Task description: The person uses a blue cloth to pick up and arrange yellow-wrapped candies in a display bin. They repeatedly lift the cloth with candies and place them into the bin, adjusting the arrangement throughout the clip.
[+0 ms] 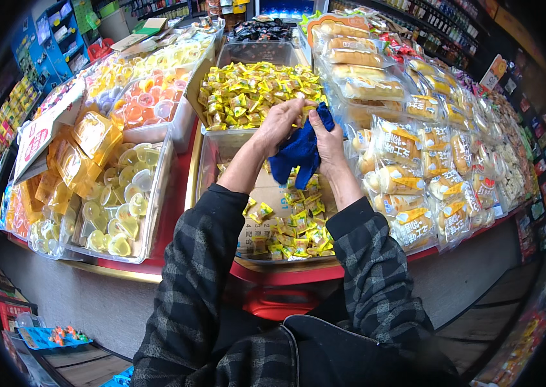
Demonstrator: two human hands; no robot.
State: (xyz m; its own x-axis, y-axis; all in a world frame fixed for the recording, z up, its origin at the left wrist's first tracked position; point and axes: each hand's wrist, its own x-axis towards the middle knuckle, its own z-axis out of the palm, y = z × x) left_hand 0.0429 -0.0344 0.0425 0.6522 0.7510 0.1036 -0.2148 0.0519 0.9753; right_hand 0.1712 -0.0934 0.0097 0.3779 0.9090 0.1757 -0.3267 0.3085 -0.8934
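Note:
A dark blue cloth (297, 152) hangs in folds between my two hands, above the front of the middle bin. My right hand (329, 142) grips its upper right side, thumb pointing up. On the other side my left hand (280, 121) has its fingers curled in at the cloth's upper left. Something small and yellow shows between the fingertips; whether it is a wrapped candy in my grasp cannot be made out. Below the cloth, small yellow-wrapped candies (302, 232) lie on a cardboard sheet (273, 198). Behind my hands is a heap of the same candies (253, 89).
To the left are clear plastic bins of jelly cups (123, 203), with orange packets (91, 135) and a white carton flap (52, 128) on top. Packaged bread rolls (401, 179) are piled at right. A red stool (280, 304) stands below the red table edge (297, 275).

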